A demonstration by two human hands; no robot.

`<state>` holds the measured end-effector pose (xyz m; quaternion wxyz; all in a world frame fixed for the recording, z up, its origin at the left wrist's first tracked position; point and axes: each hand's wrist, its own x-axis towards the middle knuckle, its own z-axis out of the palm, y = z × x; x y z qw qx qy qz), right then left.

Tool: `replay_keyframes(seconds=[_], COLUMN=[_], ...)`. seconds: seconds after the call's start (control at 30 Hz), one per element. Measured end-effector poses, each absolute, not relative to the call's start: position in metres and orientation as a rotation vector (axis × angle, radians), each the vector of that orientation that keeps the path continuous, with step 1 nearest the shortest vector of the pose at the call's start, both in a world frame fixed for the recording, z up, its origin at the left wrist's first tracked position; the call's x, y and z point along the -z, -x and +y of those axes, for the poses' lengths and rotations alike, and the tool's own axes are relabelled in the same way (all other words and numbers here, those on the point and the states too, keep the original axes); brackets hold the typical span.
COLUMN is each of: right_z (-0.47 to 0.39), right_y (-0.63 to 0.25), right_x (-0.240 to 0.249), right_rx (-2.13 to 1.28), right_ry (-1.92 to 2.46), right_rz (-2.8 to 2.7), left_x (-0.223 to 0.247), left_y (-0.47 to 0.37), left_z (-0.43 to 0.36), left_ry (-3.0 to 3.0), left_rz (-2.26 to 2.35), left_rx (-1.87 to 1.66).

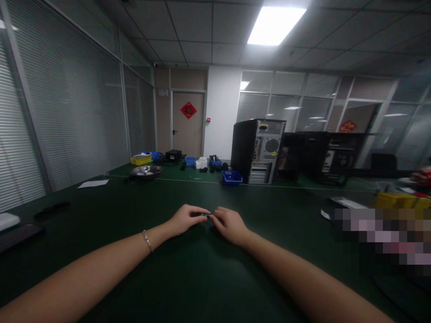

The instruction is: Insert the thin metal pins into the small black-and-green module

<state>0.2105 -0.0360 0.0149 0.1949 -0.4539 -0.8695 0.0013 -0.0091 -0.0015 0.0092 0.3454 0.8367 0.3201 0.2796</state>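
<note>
Head view: a dark green tabletop (175, 287) takes up the lower half of the field. Left side: glass partition (70, 98) with horizontal blinds. Far wall: pale wooden door (186, 139) bearing a red diamond-shaped paper sign (188, 110).

Black computer tower (258, 151) stands upright on the table's far part, right of centre, its rear panel with fan grille turned toward the camera. Another black computer case (336, 157) stands farther right; details dark and blurred.

Shiny metal bowl (146, 171) at far left; yellow tray (141, 160) just behind it. White sheet of paper (93, 184) lies flat, nearer than the bowl and to its left. Blue plastic bin (231, 180) sits just in front of the tower's left side.

Both hands are near the table's middle, fingertips almost meeting. Left hand (185, 220): thumb and fingers pinch a small object. Right hand (233, 225): fingers curled, thumb and index tip at the object's right end; cannot tell whether it grips too. Silvery bracelet (147, 241) on the left wrist.

Smallest item: the small green-and-dark piece (208, 216), located between the two sets of fingertips, mostly covered; exact type unresolved. Contact with the tabletop cannot be told.
</note>
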Motion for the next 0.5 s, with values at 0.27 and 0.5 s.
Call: replay_keyframes(seconds=[0.27,0.5], right_z=[-0.0382,-0.0368], right_y=[-0.2104,-0.2103], right_x=[-0.0177,-0.0165], right_rx=[-0.06,-0.071], right_ry=[1.222,1.247], right_rz=[-2.432,-2.39], left_x=[-0.0064,-0.0111], left_y=[0.0105,0.0091], left_z=[0.001,-0.0017], left_ry=[-2.068,-2.072], left_rz=[0.787,0.828], left_rx=[-0.684,-0.762])
